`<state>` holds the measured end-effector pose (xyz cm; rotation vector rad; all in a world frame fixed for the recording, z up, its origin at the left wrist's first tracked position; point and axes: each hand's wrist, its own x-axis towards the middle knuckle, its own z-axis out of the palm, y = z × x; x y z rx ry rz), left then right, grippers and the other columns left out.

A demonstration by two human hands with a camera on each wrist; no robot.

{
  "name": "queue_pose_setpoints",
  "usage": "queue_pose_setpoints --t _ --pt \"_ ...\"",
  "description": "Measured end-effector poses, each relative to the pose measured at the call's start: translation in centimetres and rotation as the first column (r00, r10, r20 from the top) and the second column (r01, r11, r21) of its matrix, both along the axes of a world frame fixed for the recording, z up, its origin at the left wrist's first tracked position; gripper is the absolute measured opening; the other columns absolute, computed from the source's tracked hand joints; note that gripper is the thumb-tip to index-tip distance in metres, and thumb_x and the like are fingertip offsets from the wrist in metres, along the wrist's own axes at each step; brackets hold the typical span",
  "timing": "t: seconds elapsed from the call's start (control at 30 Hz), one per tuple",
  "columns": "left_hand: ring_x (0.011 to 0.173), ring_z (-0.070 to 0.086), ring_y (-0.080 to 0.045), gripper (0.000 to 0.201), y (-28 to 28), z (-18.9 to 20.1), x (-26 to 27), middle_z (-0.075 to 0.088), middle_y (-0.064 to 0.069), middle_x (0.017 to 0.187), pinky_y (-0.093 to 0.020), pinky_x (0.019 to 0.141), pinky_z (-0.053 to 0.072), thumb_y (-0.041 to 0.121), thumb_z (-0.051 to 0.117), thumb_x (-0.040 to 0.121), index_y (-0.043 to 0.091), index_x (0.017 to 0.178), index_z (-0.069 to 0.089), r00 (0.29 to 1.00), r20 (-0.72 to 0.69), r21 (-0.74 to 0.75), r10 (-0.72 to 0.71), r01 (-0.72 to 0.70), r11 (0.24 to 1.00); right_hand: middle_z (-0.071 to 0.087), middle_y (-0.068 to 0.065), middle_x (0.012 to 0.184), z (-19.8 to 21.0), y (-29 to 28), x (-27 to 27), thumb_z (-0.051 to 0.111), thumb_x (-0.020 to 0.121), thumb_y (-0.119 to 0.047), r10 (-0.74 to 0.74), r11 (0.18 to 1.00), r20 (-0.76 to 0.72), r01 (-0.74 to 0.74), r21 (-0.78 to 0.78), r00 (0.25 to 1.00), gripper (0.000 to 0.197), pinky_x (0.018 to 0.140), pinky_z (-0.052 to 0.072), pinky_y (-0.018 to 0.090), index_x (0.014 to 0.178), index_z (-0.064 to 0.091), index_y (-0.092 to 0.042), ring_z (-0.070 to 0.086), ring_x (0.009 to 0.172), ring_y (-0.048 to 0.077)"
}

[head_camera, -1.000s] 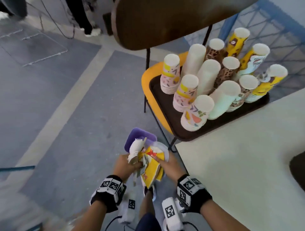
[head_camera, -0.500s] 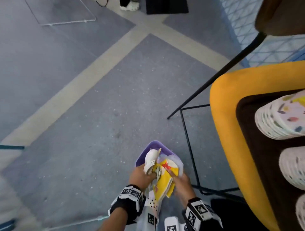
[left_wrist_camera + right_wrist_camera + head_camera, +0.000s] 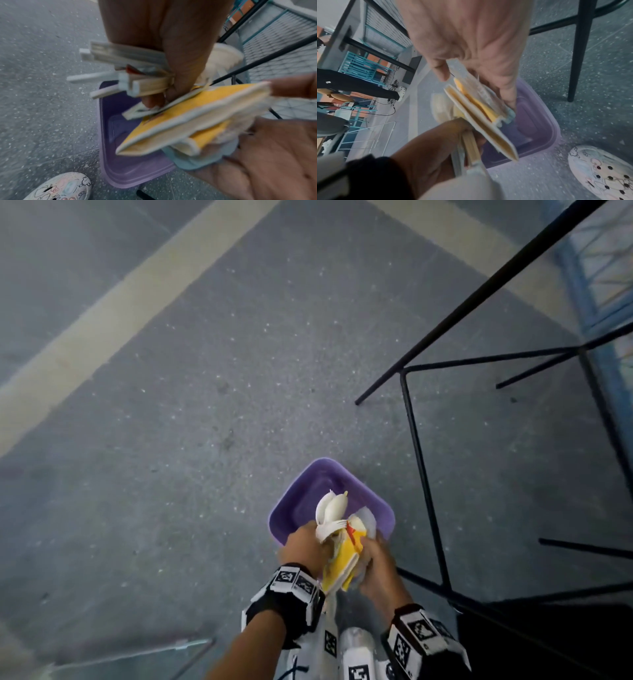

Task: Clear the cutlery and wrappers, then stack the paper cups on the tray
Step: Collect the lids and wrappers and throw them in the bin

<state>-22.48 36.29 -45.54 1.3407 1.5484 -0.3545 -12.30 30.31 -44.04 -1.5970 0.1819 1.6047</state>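
Clearing looks unfinished: left hand (image 3: 306, 546) grips white plastic cutlery (image 3: 329, 511), right hand (image 3: 379, 564) clasps yellow paper wrappers (image 3: 343, 564) above the purple plastic bin (image 3: 297, 505); cup stacking unseen.

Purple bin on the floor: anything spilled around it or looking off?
Nothing stands out. The purple bin sits upright on the floor with no litter visible beside it. The left hand grips the white plastic cutlery and the right hand holds the yellow wrappers above it, nothing dropped yet.
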Motion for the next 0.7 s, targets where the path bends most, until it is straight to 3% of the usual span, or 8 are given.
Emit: queue_pose_setpoints --t 0.1,0.17,0.23,0.3,0.4,0.53,0.6,0.7 --pt "0.109 0.060 -0.032 0.033 -0.9 -1.7 0.1 0.067 -0.012 0.114 -0.035 0.090 0.048 0.030 0.054 0.086 0.016 0.115 0.057 0.997 0.042 -0.006 0.059 -0.058 0.998 0.072 0.009 0.081 -1.1 -0.6 -0.1 0.044 0.093 -0.027 0.018 0.999 -0.071 -0.020 -0.030 0.997 0.032 0.053 0.053 0.029 0.124 0.052 -0.021 0.068 0.061 0.018" --pt "0.109 0.061 -0.029 0.036 -1.3 -2.3 0.0 0.068 -0.009 0.115 -0.036 0.093 0.048 0.026 0.054 0.084 0.021 0.120 0.057 0.994 0.075 -0.017 0.082 -0.081 0.997 0.072 0.009 0.099 -1.4 -0.9 -0.2 0.040 0.094 -0.028 0.041 0.999 -0.114 -0.044 -0.022 0.993 0.037 0.071 0.058 0.039 0.130 0.047 -0.026 0.069 0.080 0.022" --pt "0.110 0.061 -0.028 0.041 -1.5 -2.5 -0.1 0.068 -0.008 0.115 -0.035 0.094 0.048 0.024 0.051 0.081 0.025 0.122 0.057 0.992 0.102 -0.010 0.075 -0.074 0.997 0.065 0.005 0.110 -0.7 -0.5 -0.3 0.037 0.095 -0.026 0.043 0.997 -0.130 -0.051 -0.058 0.991 0.032 0.092 0.048 0.046 0.125 0.049 -0.028 0.063 0.093 0.021" --pt "0.110 0.060 -0.029 0.046 -1.5 -2.4 0.0 0.068 -0.009 0.115 -0.033 0.092 0.047 0.024 0.046 0.077 0.025 0.121 0.059 0.993 0.114 0.001 0.041 -0.041 0.999 0.062 -0.003 0.097 0.0 -0.2 -0.3 0.034 0.096 -0.026 0.042 0.993 -0.176 -0.061 -0.104 0.983 0.023 0.086 0.044 0.037 0.107 0.053 -0.031 0.057 0.085 0.010" --pt "0.113 0.059 -0.027 0.043 -1.1 -1.7 0.1 0.067 -0.009 0.119 -0.031 0.095 0.045 0.019 0.045 0.081 0.022 0.120 0.061 0.992 0.126 -0.003 0.022 -0.022 1.000 0.061 -0.005 0.093 0.7 0.0 -0.5 0.032 0.096 -0.030 0.056 0.986 -0.202 -0.085 -0.142 0.978 0.028 0.085 0.034 0.031 0.084 0.057 -0.026 0.053 0.092 0.014" --pt "0.116 0.057 -0.025 0.038 -0.6 -0.2 0.1 0.065 -0.008 0.122 -0.031 0.098 0.043 0.007 0.046 0.087 0.018 0.120 0.061 0.995 0.094 0.009 -0.037 0.036 0.999 0.059 0.001 0.110 2.0 -0.1 -0.8 0.030 0.097 -0.037 0.079 0.972 -0.182 -0.116 -0.205 0.980 0.037 0.068 0.039 0.023 0.101 0.061 -0.017 0.057 0.082 0.013" --pt "0.117 0.057 -0.024 0.036 -0.3 1.5 0.2 0.065 -0.008 0.122 -0.028 0.099 0.042 0.008 0.046 0.088 0.018 0.120 0.061 0.996 0.078 0.021 -0.049 0.048 0.999 0.059 0.003 0.112 3.2 0.0 -1.0 0.028 0.097 -0.040 0.089 0.969 -0.168 -0.125 -0.214 0.982 0.040 0.078 0.040 0.025 0.112 0.057 -0.017 0.056 0.079 0.009" --pt "0.118 0.056 -0.023 0.035 0.4 4.8 0.2 0.064 -0.010 0.124 -0.025 0.097 0.040 0.010 0.046 0.088 0.018 0.119 0.062 0.994 0.074 0.045 -0.085 0.082 0.996 0.060 0.006 0.120 6.6 0.5 -1.4 0.025 0.097 -0.043 0.111 0.969 -0.164 -0.144 -0.202 0.980 0.038 0.095 0.028 0.032 0.108 0.056 -0.024 0.057 0.083 0.010"
